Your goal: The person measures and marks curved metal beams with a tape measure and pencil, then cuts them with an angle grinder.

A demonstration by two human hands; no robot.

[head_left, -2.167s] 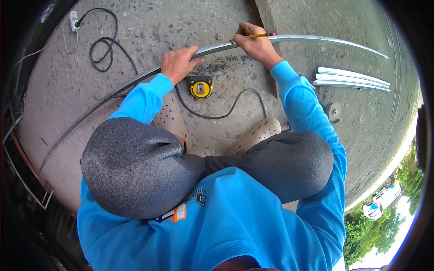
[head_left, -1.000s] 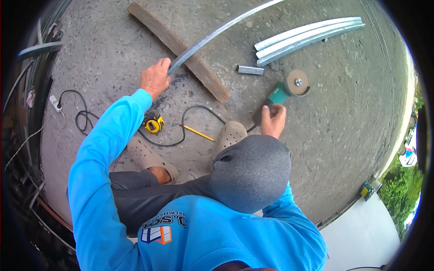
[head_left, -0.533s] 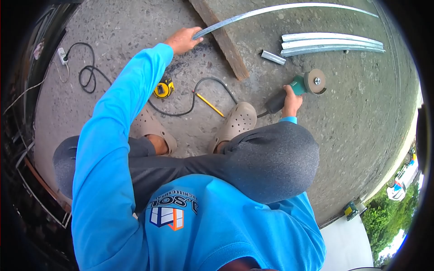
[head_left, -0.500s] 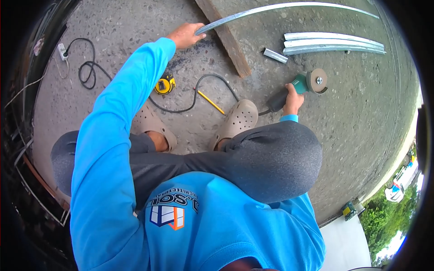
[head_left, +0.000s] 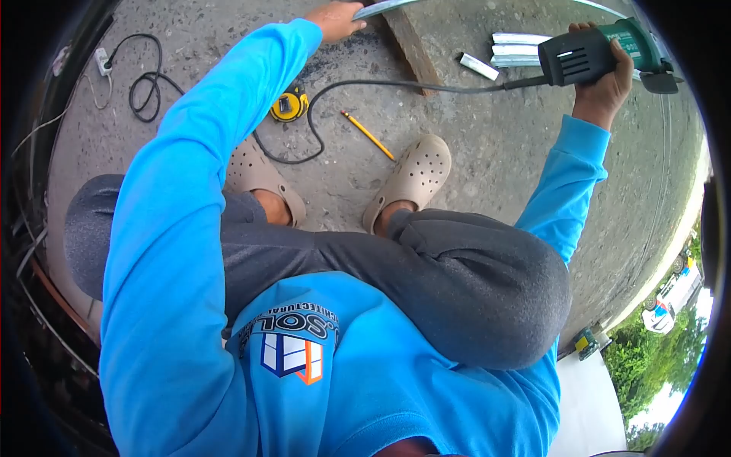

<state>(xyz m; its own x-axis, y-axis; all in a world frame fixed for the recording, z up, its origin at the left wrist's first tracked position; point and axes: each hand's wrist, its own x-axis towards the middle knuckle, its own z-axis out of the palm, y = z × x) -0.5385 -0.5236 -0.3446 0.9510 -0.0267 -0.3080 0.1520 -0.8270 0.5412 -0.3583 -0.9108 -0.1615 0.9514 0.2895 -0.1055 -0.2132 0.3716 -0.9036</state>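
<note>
Two hands are gripping: the right hand point(head_left: 601, 97) closes around the grinder point(head_left: 594, 55) at upper right of the frame, and the left hand point(head_left: 333, 20) holds the end of the metal strip point(head_left: 386, 7) at top centre. The step in hand seems to be handling the grinder while steadying the strip; moving it calls, I judge, for firm grips and a free cord point(head_left: 426, 87). Near upper middle lie the tape measure point(head_left: 290, 105) and pencil point(head_left: 369, 135). I see no container.

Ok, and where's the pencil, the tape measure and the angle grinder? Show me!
Pencil point(head_left: 368, 136): head view, the middle of its yellow shaft.
Tape measure point(head_left: 287, 107): head view, the yellow face of its case.
Angle grinder point(head_left: 591, 55): head view, its black body.
</note>
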